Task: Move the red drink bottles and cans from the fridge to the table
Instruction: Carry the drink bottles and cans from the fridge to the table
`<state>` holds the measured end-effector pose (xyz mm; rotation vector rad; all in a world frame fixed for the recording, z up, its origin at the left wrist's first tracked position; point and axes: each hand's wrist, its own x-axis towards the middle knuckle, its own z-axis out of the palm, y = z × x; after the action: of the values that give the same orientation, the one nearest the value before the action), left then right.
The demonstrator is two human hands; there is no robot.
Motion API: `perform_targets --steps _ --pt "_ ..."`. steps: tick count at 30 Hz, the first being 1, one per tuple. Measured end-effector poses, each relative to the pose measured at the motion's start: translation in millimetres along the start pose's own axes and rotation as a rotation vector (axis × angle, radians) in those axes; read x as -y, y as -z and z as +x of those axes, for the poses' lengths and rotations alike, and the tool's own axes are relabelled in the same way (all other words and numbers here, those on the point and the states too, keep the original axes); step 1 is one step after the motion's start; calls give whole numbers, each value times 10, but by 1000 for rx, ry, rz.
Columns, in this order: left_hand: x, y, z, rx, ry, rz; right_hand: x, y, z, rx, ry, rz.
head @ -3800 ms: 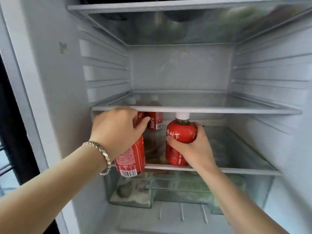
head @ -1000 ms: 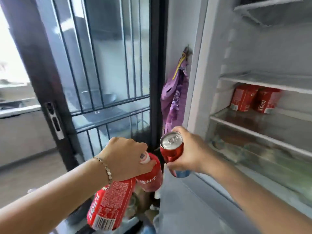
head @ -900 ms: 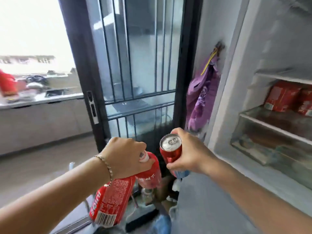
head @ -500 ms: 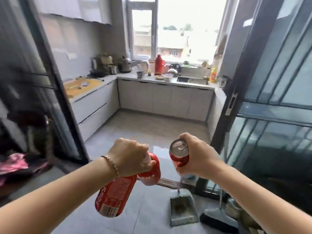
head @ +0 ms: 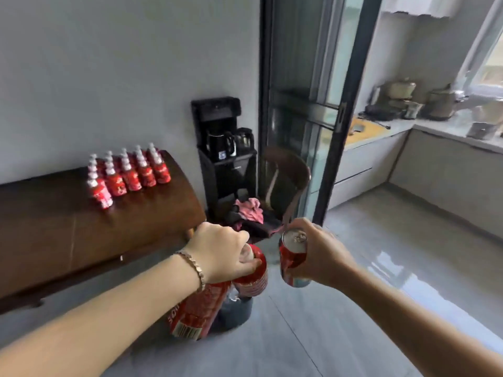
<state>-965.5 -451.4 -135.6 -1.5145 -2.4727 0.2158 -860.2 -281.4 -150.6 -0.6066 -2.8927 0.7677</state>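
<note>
My left hand (head: pixel 221 250) grips two red drinks from above: a round red bottle (head: pixel 251 278) with a white cap and a tall red juice can (head: pixel 197 311) hanging below my wrist. In my right hand (head: pixel 318 254) is an upright red can (head: pixel 292 257) with a silver top. Both hands hang over the floor, to the right of a dark wooden table (head: pixel 54 227). Several red bottles (head: pixel 128 175) with white caps stand in rows at the table's back. The fridge is out of view.
A black water dispenser (head: pixel 223 156) with kettles stands against the wall beside the table. A dark chair (head: pixel 283 183) with pink cloth sits next to it. A glass sliding door (head: pixel 307 104) leads to a kitchen with a counter (head: pixel 381 129) on the right. The floor is grey tile.
The view has swung left from the fridge past the kitchen to the table. Both hands still hold the same drinks at the same height.
</note>
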Motion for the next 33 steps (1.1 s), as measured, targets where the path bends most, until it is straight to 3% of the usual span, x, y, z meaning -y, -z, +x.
perform_targets --steps 10,14,20,28,33 --pt "2022 -768 20 209 374 0 1042 -1044 2126 155 306 -7" --pt "2723 -990 213 221 507 50 1393 -1275 3048 209 433 -50" --pt "3675 -1400 386 267 721 9 1971 -1734 4250 285 486 8" --pt "4683 -2241 496 362 740 -80 2372 -2734 5239 367 399 30" --pt "5364 -2748 614 291 654 -136 2723 -3358 5801 309 272 5"
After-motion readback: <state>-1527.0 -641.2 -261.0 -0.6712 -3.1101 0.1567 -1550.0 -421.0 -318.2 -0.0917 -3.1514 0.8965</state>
